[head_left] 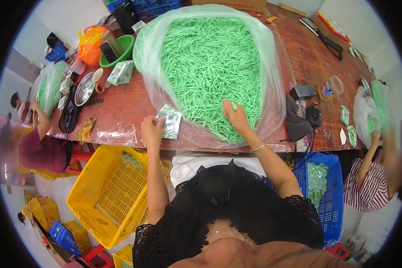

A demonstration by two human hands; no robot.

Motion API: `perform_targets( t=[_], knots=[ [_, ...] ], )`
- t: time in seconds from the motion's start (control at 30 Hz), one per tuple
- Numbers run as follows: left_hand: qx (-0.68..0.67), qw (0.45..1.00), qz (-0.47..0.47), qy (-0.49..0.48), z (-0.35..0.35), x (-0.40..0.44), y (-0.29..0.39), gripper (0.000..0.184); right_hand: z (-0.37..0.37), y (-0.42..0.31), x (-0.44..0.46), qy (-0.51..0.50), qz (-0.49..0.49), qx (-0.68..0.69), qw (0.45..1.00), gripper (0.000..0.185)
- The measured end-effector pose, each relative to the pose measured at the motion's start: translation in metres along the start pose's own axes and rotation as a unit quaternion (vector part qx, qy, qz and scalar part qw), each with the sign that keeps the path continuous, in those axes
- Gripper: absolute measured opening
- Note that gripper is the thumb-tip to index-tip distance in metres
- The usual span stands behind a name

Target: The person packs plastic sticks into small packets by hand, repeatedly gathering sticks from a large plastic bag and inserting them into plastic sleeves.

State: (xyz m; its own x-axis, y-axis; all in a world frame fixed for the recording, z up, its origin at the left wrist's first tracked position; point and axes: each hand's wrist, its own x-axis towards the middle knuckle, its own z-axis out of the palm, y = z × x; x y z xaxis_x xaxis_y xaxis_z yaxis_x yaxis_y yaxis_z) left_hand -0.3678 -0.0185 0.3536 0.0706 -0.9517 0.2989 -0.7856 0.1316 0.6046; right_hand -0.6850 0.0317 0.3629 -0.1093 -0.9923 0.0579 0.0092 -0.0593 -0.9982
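A large clear plastic bag (272, 89) lies wide open on the table, heaped with thin green sticks (205, 67). My right hand (236, 117) rests on the lower right of this heap, fingers curled down among the sticks; whatever they grip is hidden. It wears a ring with a green stone. Left of the bag's lower edge, my left hand (152, 129) pinches the side of a small silver-and-green packet (170, 127). More of the same packaging lies just behind it.
A yellow crate (107, 192) stands below left, a blue crate (335, 196) with green packets below right. On the table are a green basin (120, 49), a metal bowl (85, 89), a grey cloth (295, 120) and a plastic jar (328, 89). Co-workers sit at both sides.
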Motion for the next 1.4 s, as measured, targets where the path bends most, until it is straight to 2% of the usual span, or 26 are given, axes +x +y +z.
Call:
perform_targets(
  t=[0.03, 0.13, 0.17, 0.27, 0.3, 0.4, 0.5, 0.53, 0.63, 0.67, 0.73, 0.87, 0.97, 1.07, 1.17, 1.27, 1.37, 1.4],
  knots=[
    [-0.017, 1.0, 0.002, 0.009, 0.002, 0.002, -0.004, 0.028, -0.001, -0.01, -0.003, -0.02, 0.044, 0.054, 0.997, 0.039],
    [-0.018, 0.998, 0.052, 0.03, -0.002, -0.001, -0.003, 0.016, -0.003, -0.029, -0.004, -0.007, 0.014, 0.081, 0.997, 0.039],
    [-0.016, 0.997, 0.067, 0.038, -0.004, -0.001, -0.003, 0.015, -0.016, -0.026, -0.001, -0.024, 0.022, 0.027, 0.999, 0.036],
    [-0.049, 0.993, 0.083, 0.063, -0.017, 0.0, -0.001, 0.013, -0.043, -0.013, 0.018, 0.112, -0.129, -0.146, 0.974, 0.033],
    [-0.074, 0.991, 0.087, 0.074, -0.022, 0.0, 0.001, 0.012, -0.058, -0.02, 0.02, 0.109, -0.047, -0.191, 0.974, 0.032],
    [-0.142, 0.983, 0.08, 0.085, -0.039, 0.002, 0.027, 0.01, -0.071, -0.047, 0.027, 0.107, 0.058, -0.382, 0.916, 0.032],
    [-0.246, 0.964, 0.08, 0.059, -0.034, 0.005, 0.052, 0.009, -0.062, -0.043, 0.043, 0.101, 0.006, -0.476, 0.873, 0.041],
    [-0.234, 0.966, 0.096, 0.043, -0.03, 0.004, 0.064, 0.009, -0.056, -0.036, 0.049, 0.1, -0.02, -0.511, 0.854, 0.042],
    [-0.209, 0.969, 0.133, -0.021, -0.012, -0.006, 0.1, 0.009, -0.041, -0.021, 0.063, 0.036, 0.028, -0.554, 0.831, 0.045],
    [-0.206, 0.968, 0.135, -0.055, -0.001, -0.009, 0.104, 0.008, -0.041, -0.019, 0.066, 0.034, 0.024, -0.55, 0.834, 0.045],
    [-0.178, 0.966, 0.178, -0.061, 0.02, -0.014, 0.108, 0.007, -0.042, -0.016, 0.069, 0.026, 0.018, -0.543, 0.839, 0.045],
    [-0.129, 0.963, 0.234, -0.04, 0.04, -0.008, 0.109, 0.008, -0.052, -0.013, 0.075, -0.009, 0.019, -0.471, 0.882, 0.029],
    [-0.085, 0.968, 0.232, -0.049, 0.041, 0.003, 0.105, 0.011, -0.072, -0.001, 0.074, 0.006, 0.027, -0.247, 0.969, 0.03],
    [0.009, 0.959, 0.278, 0.058, 0.029, 0.008, 0.125, 0.016, -0.07, -0.02, 0.059, 0.039, 0.156, 0.034, 0.986, 0.043],
    [-0.08, 0.949, 0.304, 0.038, 0.037, 0.01, 0.146, 0.02, -0.069, -0.024, 0.05, -0.003, 0.136, 0.096, 0.986, 0.041],
    [-0.192, 0.942, 0.27, -0.061, 0.062, 0.001, 0.17, 0.019, -0.052, -0.039, 0.039, -0.038, 0.087, 0.128, 0.987, 0.025],
    [-0.221, 0.933, 0.266, -0.096, 0.098, -0.001, 0.166, 0.02, -0.04, -0.047, 0.031, -0.059, 0.074, 0.15, 0.984, 0.019],
    [-0.254, 0.932, 0.21, -0.152, 0.096, -0.002, 0.171, 0.021, -0.04, -0.046, 0.03, -0.055, 0.072, 0.17, 0.981, 0.021]
  ],
)
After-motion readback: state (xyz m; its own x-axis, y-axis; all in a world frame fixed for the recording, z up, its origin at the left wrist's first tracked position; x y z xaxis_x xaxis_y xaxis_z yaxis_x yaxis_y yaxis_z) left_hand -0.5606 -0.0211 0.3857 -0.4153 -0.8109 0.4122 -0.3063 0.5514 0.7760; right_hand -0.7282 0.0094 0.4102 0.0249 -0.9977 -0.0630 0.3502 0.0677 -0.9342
